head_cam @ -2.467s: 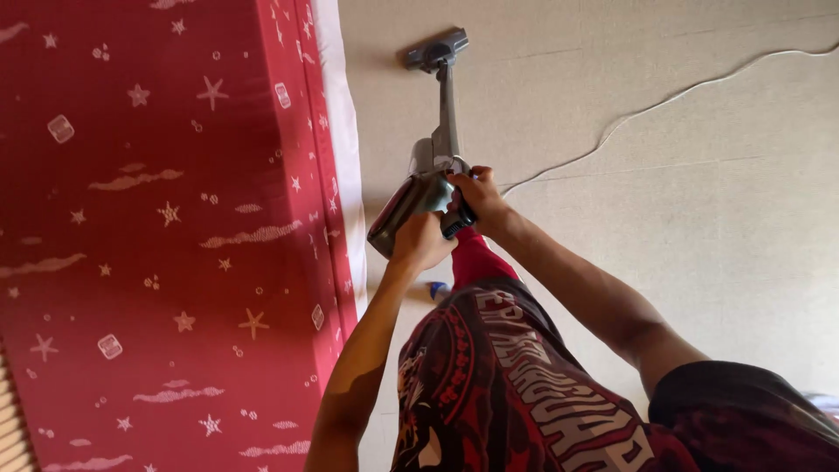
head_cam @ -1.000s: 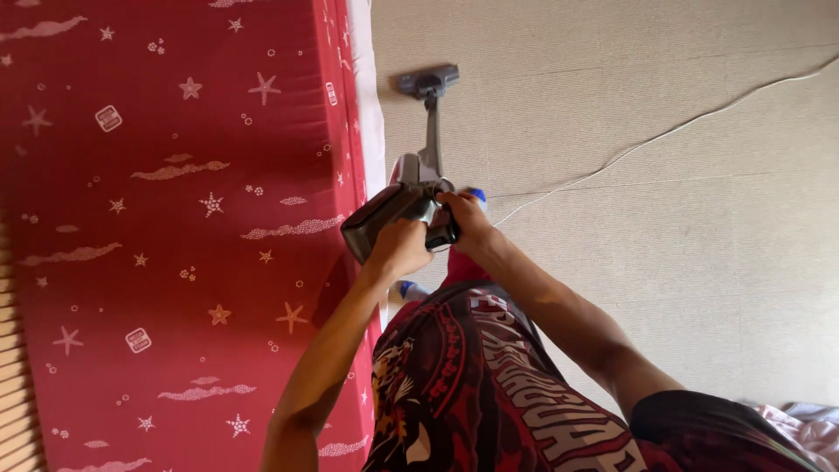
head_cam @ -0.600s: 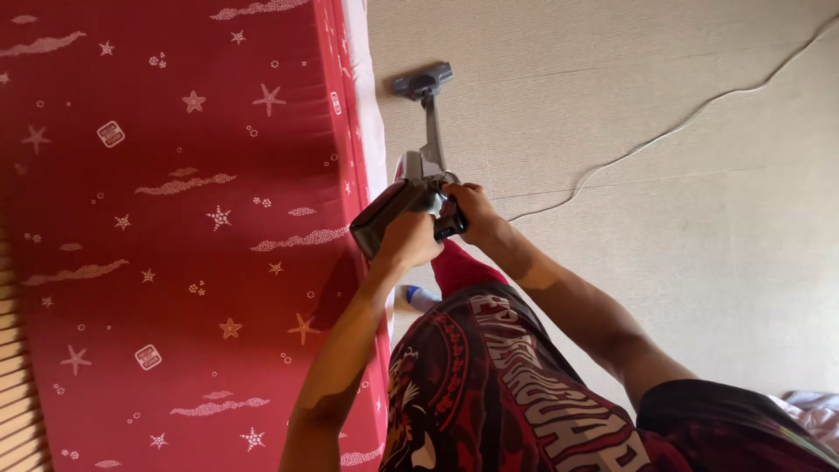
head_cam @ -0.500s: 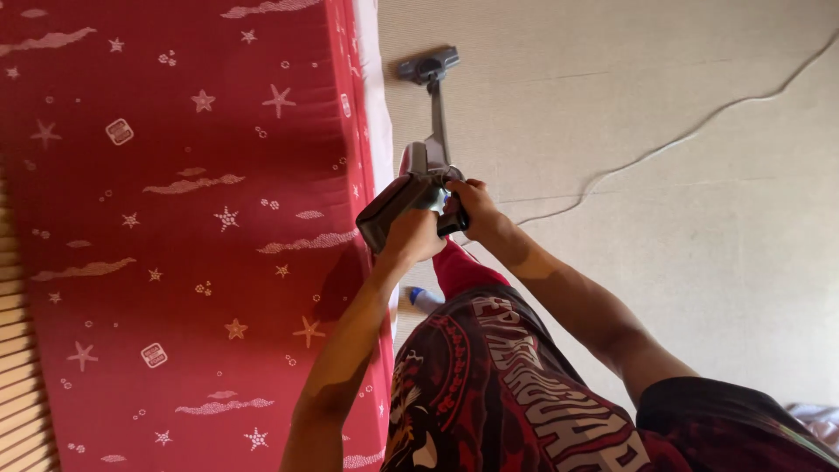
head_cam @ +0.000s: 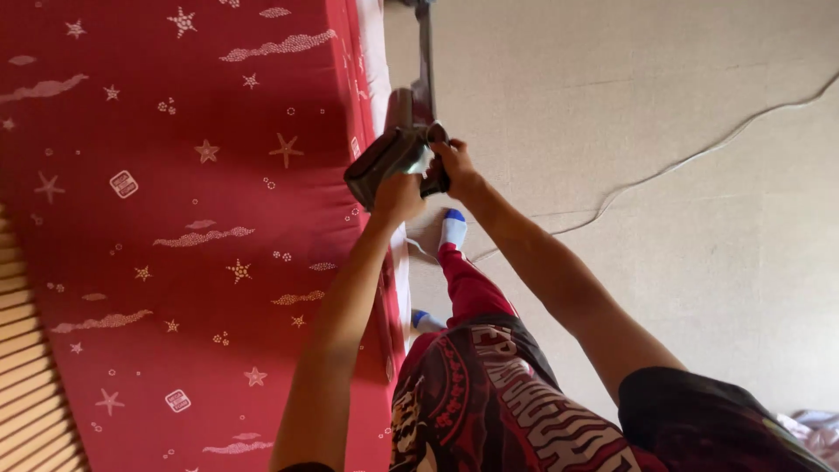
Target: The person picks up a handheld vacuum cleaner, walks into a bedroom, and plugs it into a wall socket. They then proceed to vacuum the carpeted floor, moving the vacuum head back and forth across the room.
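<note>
I hold a grey stick vacuum cleaner (head_cam: pixel 395 149) out in front of me with both hands. My left hand (head_cam: pixel 398 194) grips its dark body from below. My right hand (head_cam: pixel 454 166) is closed around the handle at the rear. The vacuum's tube (head_cam: pixel 426 52) runs up and away over the beige floor (head_cam: pixel 612 105), and its head is cut off by the top edge of the view. The tube runs close beside the edge of a red mattress (head_cam: pixel 175 218) patterned with stars and clouds.
A thin white cable (head_cam: pixel 699 157) snakes across the floor on the right. My feet in white and blue socks (head_cam: pixel 453 229) stand beside the mattress. Wooden slats (head_cam: pixel 26 367) show at the lower left. Some fabric (head_cam: pixel 813 428) lies at the lower right corner.
The vacuum has been pushed forward along the mattress edge; its head, visible on the floor before, is now out of the top of the view. Both hands stay on it.
</note>
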